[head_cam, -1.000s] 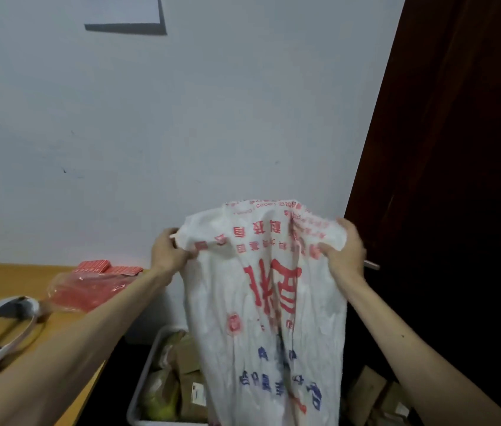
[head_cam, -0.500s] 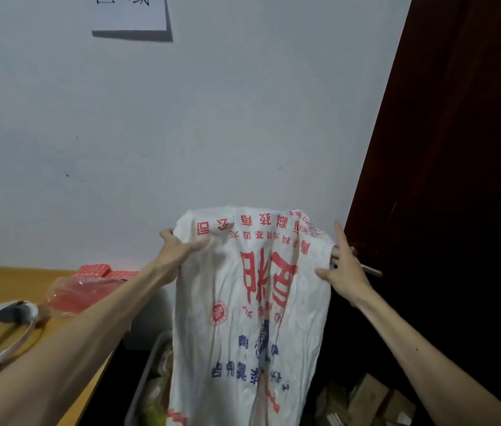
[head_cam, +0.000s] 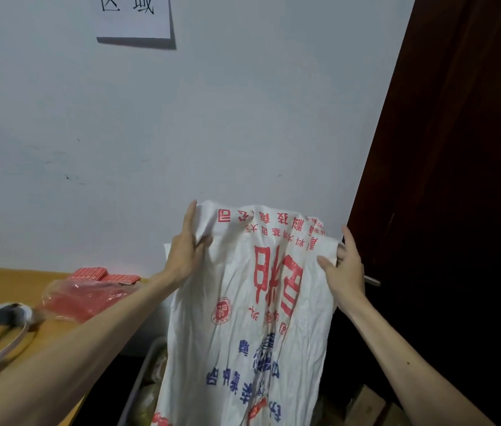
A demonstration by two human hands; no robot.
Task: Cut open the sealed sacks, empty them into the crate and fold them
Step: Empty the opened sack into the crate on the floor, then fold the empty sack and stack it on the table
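A white woven sack [head_cam: 249, 318] with red and blue print hangs upside down in front of me, limp and flat. My left hand [head_cam: 186, 247] grips its upper left corner, fingers stretched up along the edge. My right hand [head_cam: 346, 265] holds the upper right edge, thumb in front; a thin metal tool [head_cam: 372, 281] sticks out behind this hand. Below the sack stands a grey crate [head_cam: 138, 385] with packets and boxes inside, mostly hidden by the sack.
A wooden table [head_cam: 3, 281] lies at the left with a red plastic bag [head_cam: 83, 299], red boxes [head_cam: 101, 273] and a grey strap [head_cam: 0, 321]. A dark brown door [head_cam: 458, 179] fills the right. Cardboard boxes [head_cam: 369, 404] sit low right. A paper sign [head_cam: 134, 16] hangs on the wall.
The sack has been spread flatter and shifted a little. My left hand slid along the top left corner and my right hand re-gripped the right edge with looser fingers.
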